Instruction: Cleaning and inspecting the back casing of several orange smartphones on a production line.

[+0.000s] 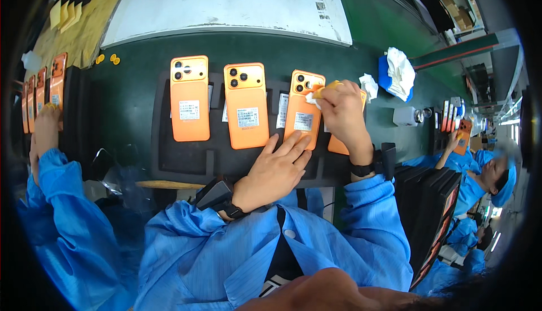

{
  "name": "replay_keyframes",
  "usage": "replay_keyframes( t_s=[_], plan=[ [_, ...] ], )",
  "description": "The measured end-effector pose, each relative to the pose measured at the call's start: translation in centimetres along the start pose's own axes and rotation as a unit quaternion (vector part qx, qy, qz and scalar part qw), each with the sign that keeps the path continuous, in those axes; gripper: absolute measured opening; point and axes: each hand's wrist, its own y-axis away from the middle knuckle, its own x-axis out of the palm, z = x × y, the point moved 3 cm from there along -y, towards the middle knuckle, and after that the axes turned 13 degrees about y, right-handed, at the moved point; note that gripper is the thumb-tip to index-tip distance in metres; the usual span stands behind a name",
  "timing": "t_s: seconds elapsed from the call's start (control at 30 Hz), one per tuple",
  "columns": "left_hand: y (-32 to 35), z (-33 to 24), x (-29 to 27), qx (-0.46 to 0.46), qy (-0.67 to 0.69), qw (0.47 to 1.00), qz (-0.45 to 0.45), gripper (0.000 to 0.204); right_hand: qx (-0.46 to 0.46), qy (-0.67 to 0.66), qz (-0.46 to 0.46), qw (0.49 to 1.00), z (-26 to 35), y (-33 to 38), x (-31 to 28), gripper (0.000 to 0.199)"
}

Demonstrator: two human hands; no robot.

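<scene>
Four fingers of my left hand [275, 167] lie flat, slightly apart, across the lower end of an orange smartphone [302, 120] lying back up. My right hand [344, 113], with yellow covers on its fingertips, is closed on a small white wipe [312, 99]. That wipe touches the same phone's back just below the camera block. Farther left lie two more orange phones, the middle one [247, 106] and the leftmost one [189, 99], each with a white label. Another phone [338, 145] is mostly hidden under my right hand. All rest on a black tray [162, 147].
A blue tissue box [386, 79] and a crumpled tissue [368, 87] are at the right, near a clear bottle [404, 116]. Stacked black trays [432, 198] stand beside my right arm. A co-worker's hand [47, 125] is among phones at the left. A white board [226, 6] lies at the back.
</scene>
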Motion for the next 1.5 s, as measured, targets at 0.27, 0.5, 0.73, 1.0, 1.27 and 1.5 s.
replay_keyframes(
  t_s=[0.27,0.5,0.73,1.0,1.27,1.5],
  plan=[
    [0.2,-0.1,0.1,0.002,0.017,1.0,0.003,0.044,0.082,-0.011,-0.075,0.994,-0.7,-1.2,1.9,0.006],
    [-0.5,-0.3,-0.1,0.006,0.005,1.0,0.022,0.045,-0.03,0.08,-0.126,0.988,2.8,0.5,2.9,0.006],
    [-0.1,0.2,-0.4,0.005,0.008,1.0,0.007,0.044,0.05,0.098,-0.139,0.984,-0.2,-1.3,3.2,0.004],
    [-0.4,-0.3,-0.4,-0.001,0.003,1.0,0.018,0.044,-0.028,0.084,-0.101,0.991,2.9,-0.6,3.2,0.005],
    [-0.3,-0.2,-0.2,0.002,0.028,0.999,0.022,0.043,0.02,0.118,-0.12,0.986,1.8,2.9,2.9,0.016],
    [-0.5,0.0,-0.7,0.004,0.025,0.999,0.022,0.046,0.057,0.113,-0.13,0.983,0.9,-0.7,2.8,0.006]
  ],
)
